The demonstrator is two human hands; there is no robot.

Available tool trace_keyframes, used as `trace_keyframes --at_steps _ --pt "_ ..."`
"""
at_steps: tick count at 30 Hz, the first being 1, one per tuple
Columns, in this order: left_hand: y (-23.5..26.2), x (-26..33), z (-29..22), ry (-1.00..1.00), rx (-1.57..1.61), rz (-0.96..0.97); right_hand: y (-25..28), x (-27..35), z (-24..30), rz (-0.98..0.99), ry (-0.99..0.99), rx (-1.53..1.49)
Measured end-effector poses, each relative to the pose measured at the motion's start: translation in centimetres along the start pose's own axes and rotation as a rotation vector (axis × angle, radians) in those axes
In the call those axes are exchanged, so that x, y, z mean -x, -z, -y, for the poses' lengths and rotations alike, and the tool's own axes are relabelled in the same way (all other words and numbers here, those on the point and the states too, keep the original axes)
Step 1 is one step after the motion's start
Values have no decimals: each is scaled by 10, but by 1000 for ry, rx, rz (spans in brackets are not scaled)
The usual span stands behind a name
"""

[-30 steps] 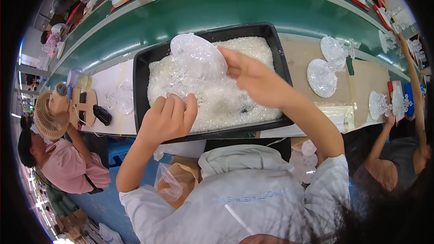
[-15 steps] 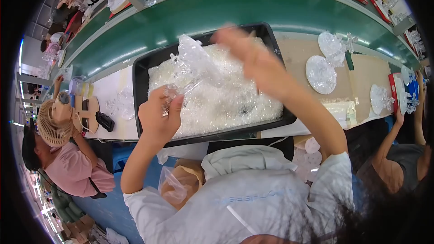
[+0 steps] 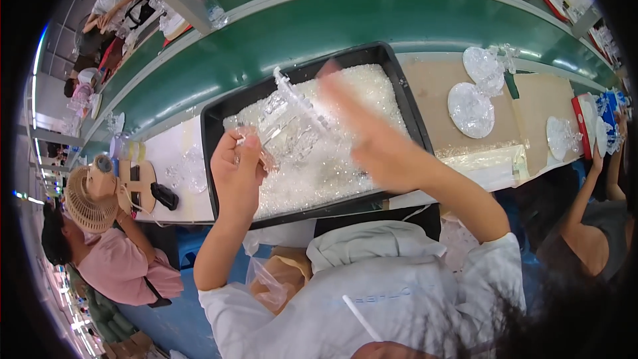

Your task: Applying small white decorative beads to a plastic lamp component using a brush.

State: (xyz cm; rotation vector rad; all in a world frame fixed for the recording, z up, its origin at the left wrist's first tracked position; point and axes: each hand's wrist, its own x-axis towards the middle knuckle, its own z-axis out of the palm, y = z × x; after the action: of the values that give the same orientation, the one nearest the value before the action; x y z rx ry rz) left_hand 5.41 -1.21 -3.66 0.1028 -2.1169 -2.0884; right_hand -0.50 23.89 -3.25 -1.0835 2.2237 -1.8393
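A black tray point(image 3: 407, 101) in front of me holds a heap of small clear crystal pieces point(image 3: 319, 179). My left hand point(image 3: 236, 176) is shut on a crumpled clear plastic piece point(image 3: 289, 116), holding it tilted above the heap. My right hand point(image 3: 375, 143) is motion-blurred over the tray's right half, just right of that clear piece. Its fingers are stretched out and apart, and nothing shows in them.
A green conveyor belt point(image 3: 332, 26) runs behind the tray. Clear round dishes point(image 3: 470, 110) lie on brown board to the right. A person in pink point(image 3: 119, 262) sits at left by a small fan point(image 3: 86, 196), and another person's arm point(image 3: 585, 213) is at right. A plastic bag point(image 3: 272, 279) rests on my lap.
Both hands held the clear piece flat over the heap a second ago. The right hand has let go and swung to the right, while the left hand has lifted and tilted the piece.
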Motion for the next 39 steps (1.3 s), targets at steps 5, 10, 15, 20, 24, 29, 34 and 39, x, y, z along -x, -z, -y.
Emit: trace_keyframes --at_steps 5,10,15,20,24,29,34,39 --pt "-9 -4 2 45 68 17 -13 5 5 191 107 -30" --pt "-9 -6 -1 63 142 29 2 3 14 182 -128 234" --pt "-7 -5 -2 103 203 -5 -11 2 9 -148 109 -88" --pt "-2 -9 -4 97 167 59 3 -6 8 -111 73 38" --pt "3 -12 -7 94 94 82 7 -6 7 29 44 12" --pt "0 -14 -16 81 158 77 -15 2 5 198 178 -55" --pt "-5 -11 -28 105 94 21 6 -4 -14 124 -201 80" --pt "-10 -13 -26 71 89 62 -14 -10 9 156 -122 -133"
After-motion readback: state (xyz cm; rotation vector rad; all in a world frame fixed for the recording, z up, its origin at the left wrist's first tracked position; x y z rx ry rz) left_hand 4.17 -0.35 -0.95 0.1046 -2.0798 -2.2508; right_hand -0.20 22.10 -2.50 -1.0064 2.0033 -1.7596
